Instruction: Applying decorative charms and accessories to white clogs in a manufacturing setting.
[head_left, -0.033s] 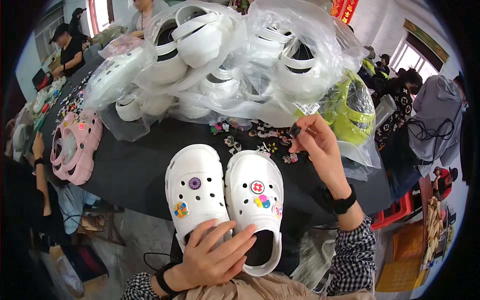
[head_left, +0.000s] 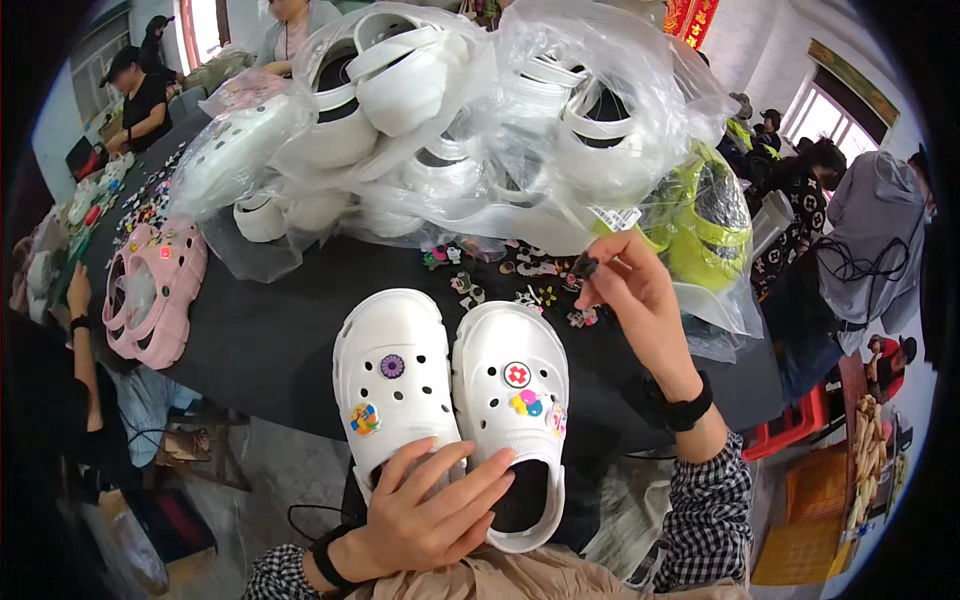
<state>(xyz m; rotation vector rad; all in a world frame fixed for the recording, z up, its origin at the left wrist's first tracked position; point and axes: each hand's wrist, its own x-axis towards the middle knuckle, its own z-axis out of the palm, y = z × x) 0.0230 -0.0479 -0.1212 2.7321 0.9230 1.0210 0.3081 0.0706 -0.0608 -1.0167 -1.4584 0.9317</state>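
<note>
A pair of white clogs, the left clog [head_left: 395, 340] and the right clog [head_left: 508, 340], lies side by side with toes pointing away from me. A purple flower charm [head_left: 392, 366] and a colourful charm [head_left: 364, 418] sit on the left one. On the right one are a round red-and-white charm [head_left: 516, 375], a balloon-like charm [head_left: 526, 403] and another at its outer side. My left hand [head_left: 425, 505] rests across the heel openings, fingers stretched and spread. Above the table, my right hand [head_left: 632, 282] pinches a small dark piece [head_left: 585, 266], its kind unclear.
Loose shoe charms [head_left: 530, 268] lie on the black table [head_left: 270, 330] beyond the clogs. Behind them rises a heap of bagged white clogs [head_left: 400, 95], with bagged lime-green clogs [head_left: 705, 225] at right. Pink clogs [head_left: 160, 290] stand at left, near another person's hand [head_left: 78, 292].
My right hand has shifted very slightly left, and the dark piece in its fingers is turned a little. The left hand stays on the clogs.
</note>
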